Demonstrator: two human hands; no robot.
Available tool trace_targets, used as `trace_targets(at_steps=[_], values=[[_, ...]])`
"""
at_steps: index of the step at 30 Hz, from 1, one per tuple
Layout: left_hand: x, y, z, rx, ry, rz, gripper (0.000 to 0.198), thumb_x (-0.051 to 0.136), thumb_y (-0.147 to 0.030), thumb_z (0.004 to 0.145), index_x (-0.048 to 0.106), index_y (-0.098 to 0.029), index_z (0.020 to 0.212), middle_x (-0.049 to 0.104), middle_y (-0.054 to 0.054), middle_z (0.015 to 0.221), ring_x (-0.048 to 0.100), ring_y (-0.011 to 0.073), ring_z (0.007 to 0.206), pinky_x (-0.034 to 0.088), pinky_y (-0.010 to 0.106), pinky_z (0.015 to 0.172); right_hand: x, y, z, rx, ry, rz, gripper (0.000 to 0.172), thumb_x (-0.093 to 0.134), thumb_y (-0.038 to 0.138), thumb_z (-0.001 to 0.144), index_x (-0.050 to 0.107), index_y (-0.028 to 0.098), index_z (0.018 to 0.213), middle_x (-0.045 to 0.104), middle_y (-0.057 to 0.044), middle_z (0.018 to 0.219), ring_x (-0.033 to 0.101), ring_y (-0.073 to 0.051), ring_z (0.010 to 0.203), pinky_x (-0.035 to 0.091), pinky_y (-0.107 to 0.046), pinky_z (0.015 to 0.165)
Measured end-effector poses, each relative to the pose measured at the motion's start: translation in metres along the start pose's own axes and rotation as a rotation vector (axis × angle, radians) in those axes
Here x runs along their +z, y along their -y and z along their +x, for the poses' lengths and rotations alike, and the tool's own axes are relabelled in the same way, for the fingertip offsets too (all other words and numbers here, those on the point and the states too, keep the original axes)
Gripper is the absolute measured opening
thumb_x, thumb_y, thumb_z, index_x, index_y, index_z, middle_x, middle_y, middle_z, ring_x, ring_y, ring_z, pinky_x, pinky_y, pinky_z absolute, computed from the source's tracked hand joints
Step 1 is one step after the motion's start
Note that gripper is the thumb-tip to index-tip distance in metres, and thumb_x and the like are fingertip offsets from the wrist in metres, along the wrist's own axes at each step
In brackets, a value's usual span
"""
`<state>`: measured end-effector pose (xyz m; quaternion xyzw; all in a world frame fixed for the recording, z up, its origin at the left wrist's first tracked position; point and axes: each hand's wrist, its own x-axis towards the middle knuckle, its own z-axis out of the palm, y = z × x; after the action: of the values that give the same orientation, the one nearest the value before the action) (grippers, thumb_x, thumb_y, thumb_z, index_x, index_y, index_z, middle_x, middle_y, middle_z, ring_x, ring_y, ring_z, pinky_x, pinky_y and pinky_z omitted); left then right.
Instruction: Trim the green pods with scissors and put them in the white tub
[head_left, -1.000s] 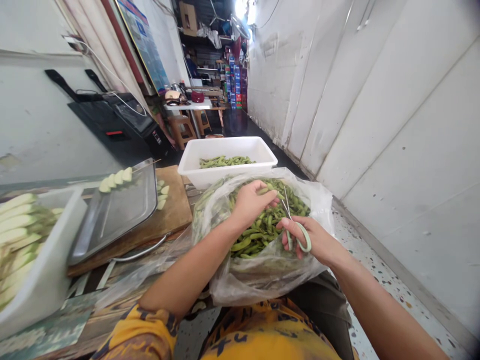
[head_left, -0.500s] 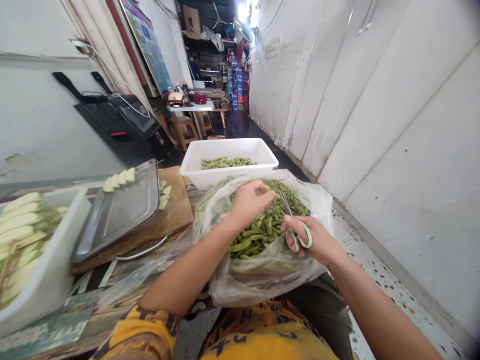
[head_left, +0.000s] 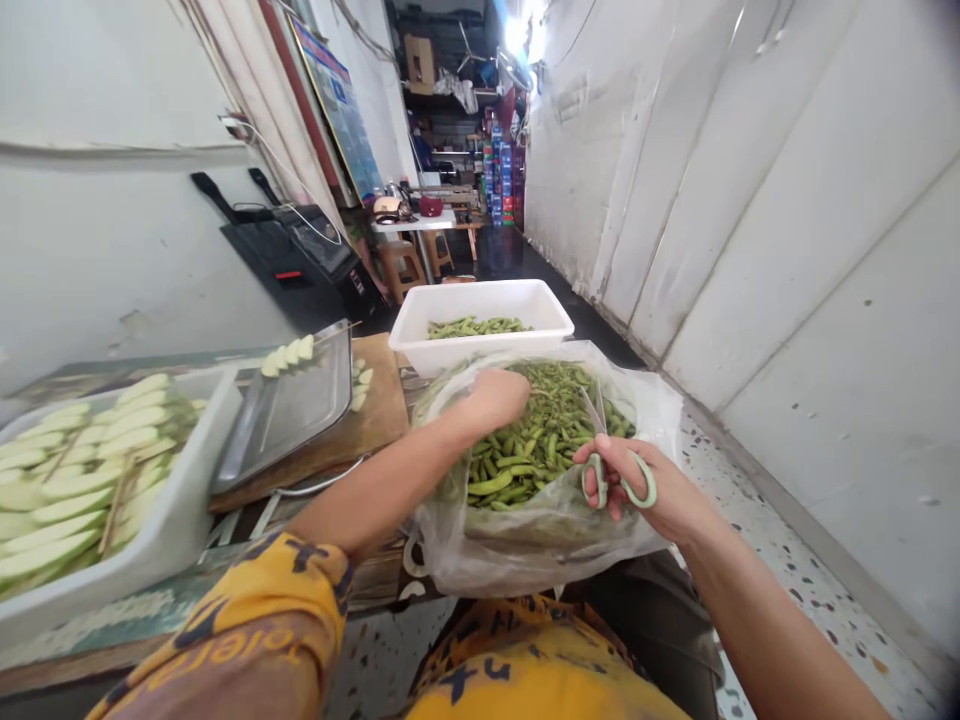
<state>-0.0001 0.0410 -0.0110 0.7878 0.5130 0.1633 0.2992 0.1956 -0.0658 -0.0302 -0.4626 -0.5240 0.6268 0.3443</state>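
Right hand point(head_left: 660, 490) grips green-looped scissors point(head_left: 619, 465); crinkled bag point(head_left: 540, 540)

Narrow passage bounded on the right by a white panelled wall point(head_left: 787, 200), scuffed and marked along its lower edge. Floor point(head_left: 757, 520) is speckled terrazzo near the camera, turning dark and glossy further down. Left wall point(head_left: 90, 230) is pale with worn patches; a poster point(head_left: 337, 110) hangs tilted on it. At the far end stand a small white table point(head_left: 420, 222) and a wooden stool point(head_left: 396, 262), with stacked crates point(head_left: 499, 175) behind. A bright overhead light point(head_left: 517, 30) glares there.
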Motion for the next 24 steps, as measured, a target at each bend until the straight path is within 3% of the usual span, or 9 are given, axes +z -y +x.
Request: trace_targets(at_steps=[3, 5, 9, 11, 12, 16, 19, 22, 24], values=[[-0.005, 0.008, 0.010, 0.126, 0.020, 0.068, 0.019, 0.055, -0.029, 0.068, 0.070, -0.017, 0.065, 0.059, 0.001, 0.056, 0.055, 0.0160, 0.062, 0.041, 0.024, 0.061, -0.003, -0.001, -0.003, -0.005, -0.017, 0.020, 0.049, 0.060, 0.063, 0.076, 0.063, 0.015, 0.082, 0.059, -0.003, 0.059, 0.056, -0.015, 0.053, 0.040, -0.021, 0.039], [-0.022, 0.009, 0.014, 0.149, -0.066, 0.169, 0.026, 0.048, -0.029, 0.074, 0.071, -0.017, 0.071, 0.063, 0.002, 0.064, 0.058, 0.0170, 0.068, 0.042, 0.024, 0.065, -0.005, -0.002, -0.004, -0.008, -0.012, 0.015, 0.049, 0.059, 0.063, 0.077, 0.062, 0.014, 0.081, 0.058, -0.003, 0.058, 0.055, -0.014, 0.051, 0.040, -0.021, 0.038], [-0.068, 0.009, 0.031, -0.065, -0.604, 0.371, 0.040, 0.037, -0.036, 0.087, 0.068, -0.013, 0.077, 0.067, 0.011, 0.079, 0.061, 0.0242, 0.084, 0.043, 0.031, 0.077, -0.007, -0.004, -0.006, -0.019, 0.003, -0.019, 0.049, 0.057, 0.063, 0.079, 0.063, 0.014, 0.082, 0.059, -0.003, 0.059, 0.055, -0.014, 0.051, 0.041, -0.021, 0.039], [-0.090, 0.017, 0.043, -0.158, -0.884, 0.383, 0.045, 0.030, -0.041, 0.092, 0.065, -0.013, 0.097, 0.067, 0.016, 0.098, 0.058, 0.0287, 0.100, 0.041, 0.037, 0.087, -0.007, -0.005, -0.006, -0.018, 0.010, -0.036, 0.048, 0.057, 0.062, 0.080, 0.063, 0.014, 0.082, 0.059, -0.003, 0.059, 0.054, -0.013, 0.050, 0.041, -0.021, 0.039], [-0.099, 0.022, 0.050, -0.221, -0.935, 0.381, 0.046, 0.030, -0.043, 0.092, 0.061, -0.013, 0.108, 0.064, 0.019, 0.108, 0.056, 0.0311, 0.107, 0.039, 0.041, 0.091, -0.007, -0.006, -0.006, -0.015, 0.016, -0.045, 0.048, 0.057, 0.062, 0.080, 0.063, 0.014, 0.082, 0.059, -0.003, 0.059, 0.054, -0.013, 0.050, 0.041, -0.021, 0.039], [-0.102, 0.041, 0.058, -0.365, -0.687, 0.443, 0.068, 0.046, -0.053, 0.084, 0.039, -0.012, 0.138, 0.040, 0.025, 0.142, 0.035, 0.0405, 0.131, 0.024, 0.056, 0.103, -0.004, -0.008, -0.006, -0.006, 0.022, -0.073, 0.049, 0.058, 0.062, 0.078, 0.063, 0.014, 0.083, 0.058, -0.002, 0.059, 0.055, -0.014, 0.052, 0.041, -0.021, 0.040], [-0.071, 0.038, 0.032, -0.074, -0.366, 0.432, 0.067, 0.045, -0.050, 0.086, 0.036, -0.013, 0.142, 0.039, 0.019, 0.146, 0.035, 0.0325, 0.134, 0.025, 0.046, 0.108, -0.004, -0.008, -0.006, 0.004, -0.003, -0.083, 0.050, 0.059, 0.063, 0.077, 0.064, 0.014, 0.084, 0.058, -0.002, 0.059, 0.053, -0.013, 0.050, 0.042, -0.022, 0.040], [-0.029, 0.027, -0.012, 0.334, 0.260, 0.313, 0.060, 0.043, -0.055, 0.087, 0.046, -0.021, 0.136, 0.047, 0.008, 0.143, 0.043, 0.0227, 0.130, 0.030, 0.031, 0.106, -0.004, -0.008, -0.006, 0.023, 0.002, -0.093, 0.050, 0.059, 0.063, 0.076, 0.063, 0.014, 0.083, 0.058, -0.002, 0.060, 0.052, -0.013, 0.049, 0.043, -0.022, 0.040], [-0.006, 0.023, -0.039, 0.424, 0.433, 0.360, 0.065, 0.049, -0.057, 0.084, 0.044, -0.023, 0.138, 0.043, 0.010, 0.145, 0.040, 0.0252, 0.132, 0.029, 0.034, 0.107, -0.004, -0.009, -0.005, 0.018, 0.010, -0.105, 0.049, 0.059, 0.063, 0.077, 0.063, 0.014, 0.082, 0.058, -0.002, 0.060, 0.052, -0.013, 0.049, 0.043, -0.022, 0.040]])
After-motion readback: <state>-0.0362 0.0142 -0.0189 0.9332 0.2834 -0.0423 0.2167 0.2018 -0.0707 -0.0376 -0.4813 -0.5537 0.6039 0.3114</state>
